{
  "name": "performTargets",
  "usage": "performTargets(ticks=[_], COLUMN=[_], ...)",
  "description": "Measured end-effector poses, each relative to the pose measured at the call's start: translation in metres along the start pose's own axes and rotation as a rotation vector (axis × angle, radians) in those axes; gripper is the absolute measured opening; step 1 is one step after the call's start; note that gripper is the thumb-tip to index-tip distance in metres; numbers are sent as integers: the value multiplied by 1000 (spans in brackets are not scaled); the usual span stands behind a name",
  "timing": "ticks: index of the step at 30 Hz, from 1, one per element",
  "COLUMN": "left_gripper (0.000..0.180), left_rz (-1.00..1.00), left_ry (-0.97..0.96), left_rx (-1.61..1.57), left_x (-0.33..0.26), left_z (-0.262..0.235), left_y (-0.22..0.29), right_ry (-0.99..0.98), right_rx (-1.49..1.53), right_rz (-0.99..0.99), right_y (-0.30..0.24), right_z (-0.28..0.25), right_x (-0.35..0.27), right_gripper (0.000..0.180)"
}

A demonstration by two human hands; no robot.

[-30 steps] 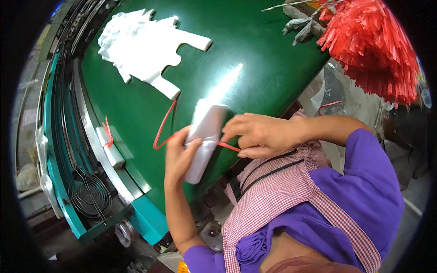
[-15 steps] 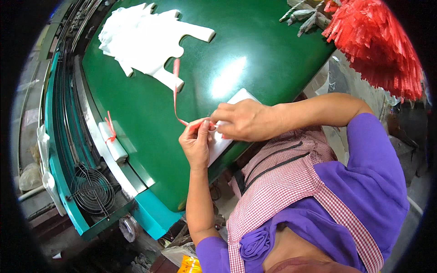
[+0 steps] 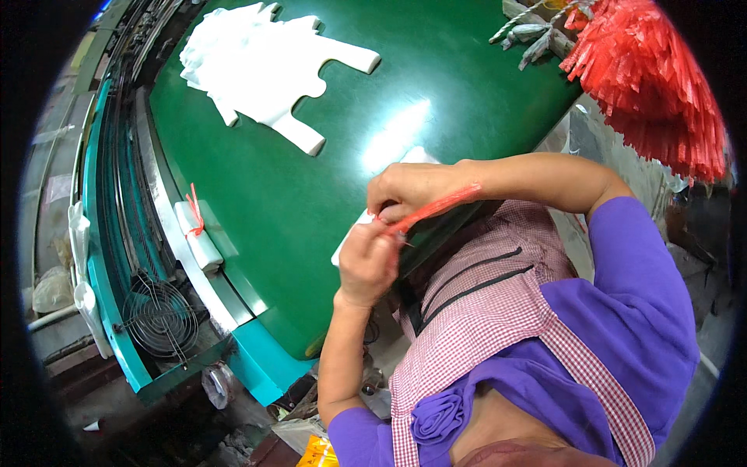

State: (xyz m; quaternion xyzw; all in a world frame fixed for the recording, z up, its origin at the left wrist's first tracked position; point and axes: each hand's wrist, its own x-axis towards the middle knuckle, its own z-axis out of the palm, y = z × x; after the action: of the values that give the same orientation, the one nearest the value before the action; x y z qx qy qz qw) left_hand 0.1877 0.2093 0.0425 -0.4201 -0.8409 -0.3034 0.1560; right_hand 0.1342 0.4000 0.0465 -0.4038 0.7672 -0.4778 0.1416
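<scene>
A white folded bundle [image 3: 348,240] lies at the table's near edge, mostly hidden beneath my hands. My left hand [image 3: 369,263] is closed, pinching a red plastic strip [image 3: 440,205] at the bundle's middle. From the pinch, one length of the strip runs up to the right, across my right wrist. My right hand [image 3: 416,189] curls over the bundle against my left fingertips, gripping the strip where they meet; its fingertips are partly hidden.
Flat white plastic bags [image 3: 261,74] with cut-out handles are piled on the green table [image 3: 342,109]. A white bundle [image 3: 204,247] tied with red strip sits at the left edge, beside a teal machine frame [image 3: 268,362]. Red strips [image 3: 646,86] hang at the right.
The strip's long end has swung from the far left of my hands to the right, over my right wrist. My left hand has shifted right and nearer to me.
</scene>
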Motion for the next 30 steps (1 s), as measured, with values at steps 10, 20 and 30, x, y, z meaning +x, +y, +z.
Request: performTargets(ticks=[10, 20, 30], left_gripper=[15, 78, 40], left_rz=[-879, -802, -741], left_ry=[417, 327, -101], left_rx=[-253, -91, 1046], left_x=[-22, -52, -98], left_z=[-57, -87, -134], left_y=[-90, -132, -209], right_ry=[20, 281, 60], right_rx=[-870, -328, -900], right_rz=[-309, -63, 79], right_y=[-7, 40, 62], right_z=[13, 4, -47], right_x=[20, 163, 100], right_gripper=[25, 27, 40])
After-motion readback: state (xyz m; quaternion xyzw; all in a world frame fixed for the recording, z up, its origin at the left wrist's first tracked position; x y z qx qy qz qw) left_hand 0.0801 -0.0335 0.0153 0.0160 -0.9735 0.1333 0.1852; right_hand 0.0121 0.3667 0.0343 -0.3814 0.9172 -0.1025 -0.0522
